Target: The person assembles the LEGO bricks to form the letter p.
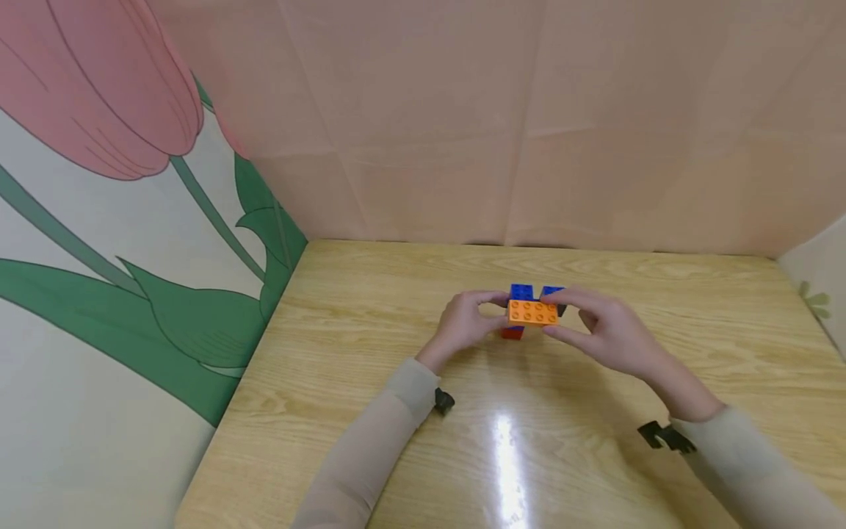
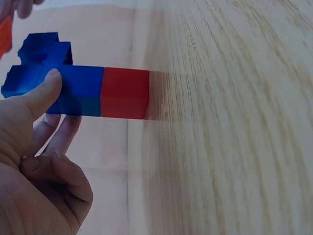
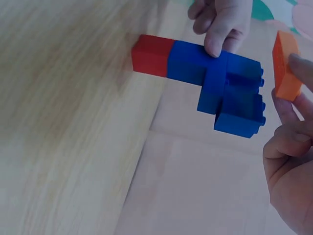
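Note:
Several blue bricks [image 3: 195, 61] and a red brick [image 3: 151, 55] are joined in an upright stack, with the red one at the bottom by the table. Near the top, two blue bricks with studs stand apart with a gap between them. My left hand [image 1: 465, 323] pinches the blue part [image 2: 80, 90] between thumb and fingers. In my right hand [image 1: 611, 330], thumb and fingers grip an eight-stud orange brick [image 1: 533, 312] by one end. The right wrist view shows this orange brick [image 3: 283, 66] just above the blue studs, separated from them by a gap.
The wooden table [image 1: 370, 316] runs back to a pale pink cloth wall [image 1: 423, 132]. At the left stands a panel with a printed tulip [image 1: 112, 88]. A bright reflection lies on the tabletop in front of the hands.

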The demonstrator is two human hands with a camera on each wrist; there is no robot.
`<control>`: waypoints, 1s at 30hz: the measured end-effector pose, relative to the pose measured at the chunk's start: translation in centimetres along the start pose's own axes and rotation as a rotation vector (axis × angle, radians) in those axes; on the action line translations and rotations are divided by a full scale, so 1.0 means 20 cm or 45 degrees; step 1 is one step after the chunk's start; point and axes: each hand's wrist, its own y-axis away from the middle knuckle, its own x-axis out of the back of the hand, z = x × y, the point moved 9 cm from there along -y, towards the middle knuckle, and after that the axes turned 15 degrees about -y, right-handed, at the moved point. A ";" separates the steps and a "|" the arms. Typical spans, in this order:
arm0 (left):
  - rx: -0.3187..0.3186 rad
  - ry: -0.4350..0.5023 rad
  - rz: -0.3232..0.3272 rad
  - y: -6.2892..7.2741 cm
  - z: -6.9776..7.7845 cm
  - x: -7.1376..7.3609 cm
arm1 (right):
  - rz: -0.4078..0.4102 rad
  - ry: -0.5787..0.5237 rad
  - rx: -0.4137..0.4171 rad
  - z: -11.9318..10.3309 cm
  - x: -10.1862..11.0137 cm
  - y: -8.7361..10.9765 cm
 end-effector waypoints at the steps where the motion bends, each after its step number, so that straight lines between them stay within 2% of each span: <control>1: 0.002 0.003 -0.001 0.00 0.00 0.00 | 0.015 0.009 -0.005 0.00 0.01 -0.01; 13: -0.032 0.022 0.005 -0.01 0.02 0.00 | 0.087 0.084 -0.105 0.09 0.07 -0.07; 30: -0.020 0.036 0.005 0.00 0.01 0.01 | 0.025 0.034 -0.272 0.19 0.07 -0.11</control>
